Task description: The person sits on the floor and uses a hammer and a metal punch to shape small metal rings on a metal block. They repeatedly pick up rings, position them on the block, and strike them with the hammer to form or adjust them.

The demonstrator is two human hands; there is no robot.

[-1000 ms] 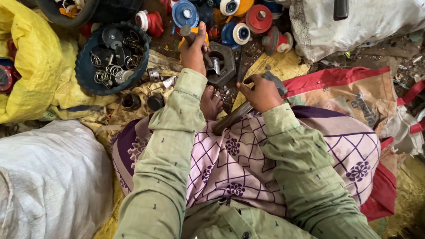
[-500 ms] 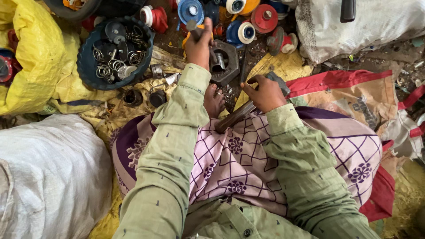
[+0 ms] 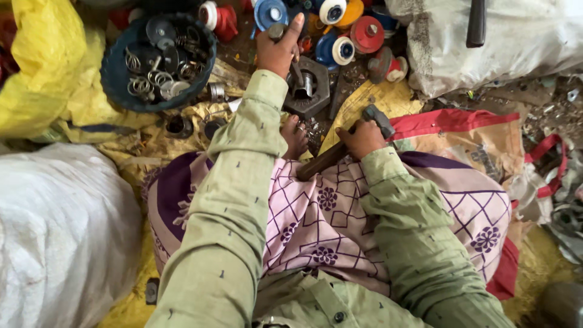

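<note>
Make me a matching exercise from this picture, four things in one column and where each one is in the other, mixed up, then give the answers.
Things:
1. hammer
2. dark round bowl of springs and rings
3. hexagonal metal block
4. white sack

Places:
A. lower left, beside the left sleeve
B. upper left, next to the yellow bag
C. gripped in the right hand
D. just under the left hand, which holds a small part over it

Pairs: 1-C, 2-B, 3-D, 4-A
</note>
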